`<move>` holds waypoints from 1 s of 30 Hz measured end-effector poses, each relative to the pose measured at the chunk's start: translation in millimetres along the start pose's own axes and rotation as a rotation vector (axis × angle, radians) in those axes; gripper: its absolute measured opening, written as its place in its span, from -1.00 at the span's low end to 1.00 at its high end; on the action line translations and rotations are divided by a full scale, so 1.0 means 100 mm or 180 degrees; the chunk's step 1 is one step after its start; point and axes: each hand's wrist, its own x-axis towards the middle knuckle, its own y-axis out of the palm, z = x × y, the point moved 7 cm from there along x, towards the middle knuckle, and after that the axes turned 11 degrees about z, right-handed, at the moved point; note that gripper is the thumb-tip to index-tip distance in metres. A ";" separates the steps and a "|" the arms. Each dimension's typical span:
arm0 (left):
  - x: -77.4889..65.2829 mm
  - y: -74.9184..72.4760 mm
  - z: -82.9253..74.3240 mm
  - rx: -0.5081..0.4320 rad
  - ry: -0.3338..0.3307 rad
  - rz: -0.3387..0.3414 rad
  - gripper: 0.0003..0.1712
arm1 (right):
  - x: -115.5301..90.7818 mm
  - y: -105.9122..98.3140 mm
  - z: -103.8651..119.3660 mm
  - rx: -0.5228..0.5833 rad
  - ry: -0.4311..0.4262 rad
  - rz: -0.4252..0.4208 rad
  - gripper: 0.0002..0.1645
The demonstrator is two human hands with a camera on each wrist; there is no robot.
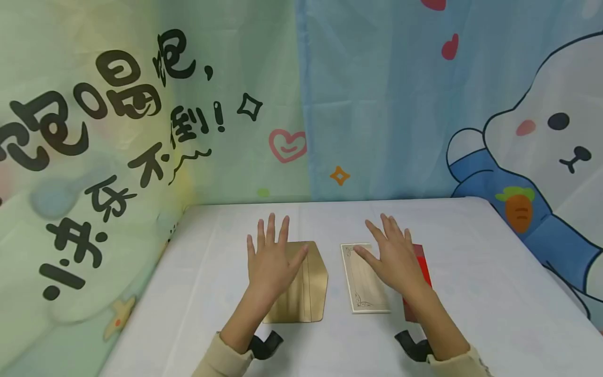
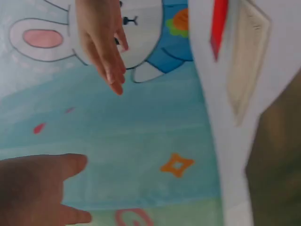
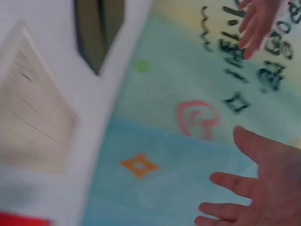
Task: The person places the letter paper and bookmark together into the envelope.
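Metallic sheen among paper and cloth

The gold folder (image 1: 314, 285) on the left has a smooth, satiny, metallic-looking finish. Right of it, the cream card (image 1: 369, 285) looks like matt paper; the red packet (image 1: 422, 264) at right looks smooth. The white table cover (image 1: 188, 303) looks like matt cloth; the far backdrop (image 1: 367, 115) like thin, lightly creased fabric.
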 end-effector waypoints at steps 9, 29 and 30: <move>-0.06 0.83 0.04 -0.0023 0.0134 0.0388 -0.13 | -0.03 0.91 -0.26 0.0755 0.0290 0.0252 -0.32; -0.07 1.59 0.19 0.0090 0.0066 0.1053 -0.21 | -0.22 1.39 -0.47 0.0220 0.0257 0.0650 -0.27; -0.06 1.60 0.17 0.0077 0.0065 0.1064 -0.21 | -0.23 1.38 -0.48 0.0221 0.0267 0.0640 -0.27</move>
